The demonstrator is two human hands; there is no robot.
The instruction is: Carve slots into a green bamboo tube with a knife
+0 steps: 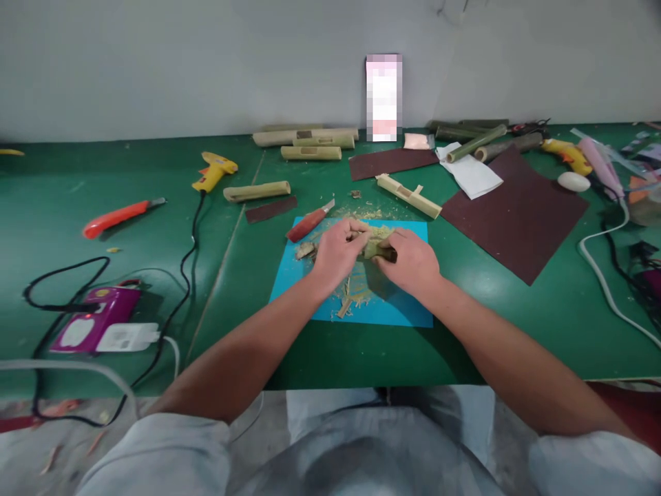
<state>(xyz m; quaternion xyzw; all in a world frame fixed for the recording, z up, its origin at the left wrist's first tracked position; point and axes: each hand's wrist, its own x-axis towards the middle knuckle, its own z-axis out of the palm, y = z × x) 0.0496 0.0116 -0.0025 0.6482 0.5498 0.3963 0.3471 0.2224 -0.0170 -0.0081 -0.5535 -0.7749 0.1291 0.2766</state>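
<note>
Holding a green bamboo piece above the blue sheet, fingers of left hand and right hand closed on its opposite sides; probably carved already in part, judging by shavings on the sheet; cannot tell the amount remaining.

You can read no word, brand or number here. Left of the blue sheet, the white adapter carries faint print and the purple power strip a small round label, both too small for you; beyond the sheet, the upright screen is pixelated.
</note>
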